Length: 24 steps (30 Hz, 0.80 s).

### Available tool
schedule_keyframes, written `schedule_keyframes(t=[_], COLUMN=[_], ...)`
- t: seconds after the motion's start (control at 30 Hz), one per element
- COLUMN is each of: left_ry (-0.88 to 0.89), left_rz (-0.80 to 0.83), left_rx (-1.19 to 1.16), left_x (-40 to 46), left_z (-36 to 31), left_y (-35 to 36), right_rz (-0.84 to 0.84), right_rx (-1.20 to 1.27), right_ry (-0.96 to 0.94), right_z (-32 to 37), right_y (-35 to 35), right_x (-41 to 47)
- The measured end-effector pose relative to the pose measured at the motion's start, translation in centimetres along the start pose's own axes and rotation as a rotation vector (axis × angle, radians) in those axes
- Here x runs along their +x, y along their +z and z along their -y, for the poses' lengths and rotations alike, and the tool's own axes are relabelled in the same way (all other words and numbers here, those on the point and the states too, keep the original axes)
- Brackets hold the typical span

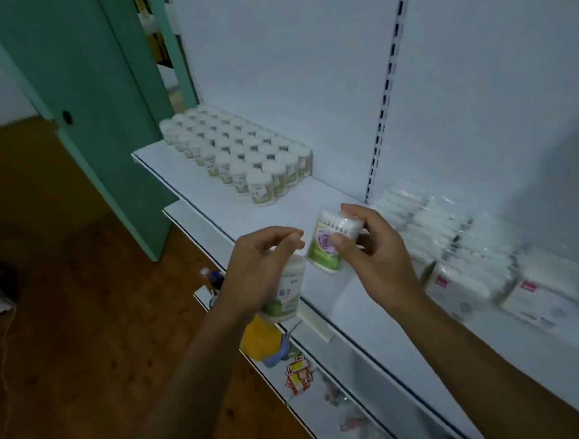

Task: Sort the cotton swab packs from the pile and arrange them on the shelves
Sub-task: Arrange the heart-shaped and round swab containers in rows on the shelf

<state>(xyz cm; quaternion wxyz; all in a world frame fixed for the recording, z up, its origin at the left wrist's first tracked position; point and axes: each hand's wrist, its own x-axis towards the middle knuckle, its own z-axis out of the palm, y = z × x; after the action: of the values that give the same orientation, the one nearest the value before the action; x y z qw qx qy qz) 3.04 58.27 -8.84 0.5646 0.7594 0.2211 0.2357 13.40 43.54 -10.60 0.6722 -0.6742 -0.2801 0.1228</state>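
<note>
My left hand point(262, 267) grips a round cotton swab tub point(285, 296) with a green and white label, held upright over the shelf's front edge. My right hand point(369, 248) pinches a second swab tub point(327, 247) with a purple rose on its label, tilted above the white shelf point(271, 217). Several matching tubs point(238, 151) stand in neat rows at the shelf's far left. A pile of clear bagged swab packs point(454, 242) lies on the shelf to the right of my hands.
White boxed packs point(526, 295) sit at the right front of the shelf. Lower shelves point(315, 406) hold a yellow item point(258, 338) and small colourful goods. A green door point(95, 106) stands at the left, above a brown wooden floor point(84, 336).
</note>
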Motion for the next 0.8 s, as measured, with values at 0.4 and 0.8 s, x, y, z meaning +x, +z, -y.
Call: schedule_keyframes(t=[0.4, 0.8], left_ry=[0.06, 0.081], left_rz=[0.248, 0.633], left_rx=[-0.049, -0.081], left_x=[18.3, 32.2], left_z=[1.1, 2.4], left_y=[-0.8, -0.8], right_rz=[-0.184, -0.562], right_rx=[-0.073, -0.176], right_ry=[0.033, 0.068], right_z=[-1.5, -3.7], right_y=[3.2, 7.3], right_x=[14.7, 21.1])
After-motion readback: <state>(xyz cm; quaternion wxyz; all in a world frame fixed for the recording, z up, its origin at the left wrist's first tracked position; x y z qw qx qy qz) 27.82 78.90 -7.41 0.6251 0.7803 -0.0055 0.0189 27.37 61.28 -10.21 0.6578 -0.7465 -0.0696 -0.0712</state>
